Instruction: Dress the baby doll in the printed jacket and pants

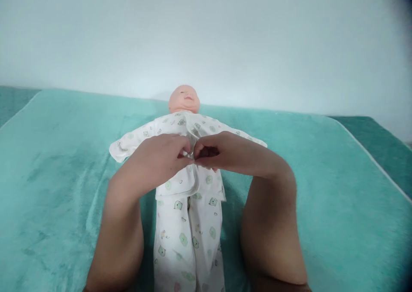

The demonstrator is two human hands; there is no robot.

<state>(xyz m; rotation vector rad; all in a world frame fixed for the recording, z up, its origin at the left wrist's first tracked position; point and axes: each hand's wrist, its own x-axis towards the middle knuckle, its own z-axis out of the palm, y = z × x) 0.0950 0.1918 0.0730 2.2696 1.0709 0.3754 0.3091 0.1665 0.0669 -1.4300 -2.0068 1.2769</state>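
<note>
A baby doll [184, 98] lies on its back, head away from me, arms spread to both sides. It wears a white baby jacket [209, 181] with a green animal print and matching trousers [206, 236]. Over the doll's chest, my left hand [170, 152] pinches the jacket's front edge between thumb and fingers. Opposite it, my right hand [212, 150] grips the same front opening, its fingertips touching those of the left. Above the hands the jacket's edges part slightly; below them the front flap overlaps. Any fastener between the fingertips is hidden.
A light green plush blanket [322, 189] lies under the doll, wrinkled at the left. Darker green fabric [380, 146] shows beyond its edge at the right. A plain pale wall [206, 34] rises directly behind the doll's head.
</note>
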